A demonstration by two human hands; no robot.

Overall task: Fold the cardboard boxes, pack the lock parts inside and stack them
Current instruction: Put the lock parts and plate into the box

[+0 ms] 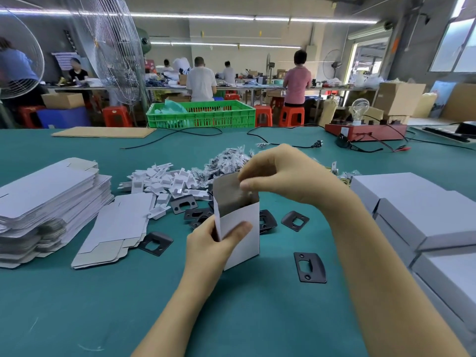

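A small white cardboard box (242, 235) stands upright on the green table, its top open. My left hand (213, 243) grips its lower left corner, thumb across the front face. My right hand (278, 173) is over the opening and pinches the raised top flap with curled fingers. Black strike plates (309, 266) lie scattered around the box. Behind it sit white plastic inserts (164, 184) and a heap of small bagged parts (226, 163). Flat unfolded box blanks (49, 202) are stacked at the left. Closed white boxes (422, 217) are stacked at the right.
A few loose blanks (116, 230) lie beside the big stack. Black cables (283, 143) and a red test board with a bulb (365, 130) sit at the back right. A cardboard sheet (103, 131) and a green crate (201, 114) are at the far edge. People work at benches beyond.
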